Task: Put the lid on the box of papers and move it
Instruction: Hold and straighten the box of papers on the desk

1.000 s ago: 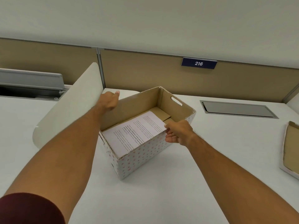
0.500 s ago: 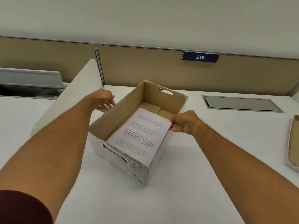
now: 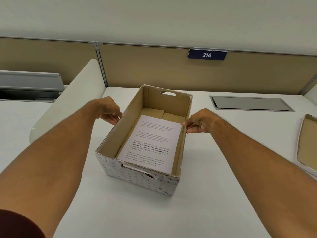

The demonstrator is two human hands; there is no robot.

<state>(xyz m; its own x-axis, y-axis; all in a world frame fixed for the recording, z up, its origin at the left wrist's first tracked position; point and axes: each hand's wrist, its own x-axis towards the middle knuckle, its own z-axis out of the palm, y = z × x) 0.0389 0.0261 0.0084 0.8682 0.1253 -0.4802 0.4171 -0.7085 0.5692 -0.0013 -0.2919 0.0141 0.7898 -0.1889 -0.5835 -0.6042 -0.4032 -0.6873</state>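
- The box [image 3: 137, 176] is sitting open at the worktop's [image 3: 205, 194] centre, papers [image 3: 151, 143] lying flat inside.
- The left hand [image 3: 108, 109], at 9 o'clock, is pinching the box's left wall.
- The right hand [image 3: 199, 121], at 3 o'clock, is pinching the right wall.
- The lid [image 3: 307, 143] is lying inside-up at far 3 o'clock, apart.
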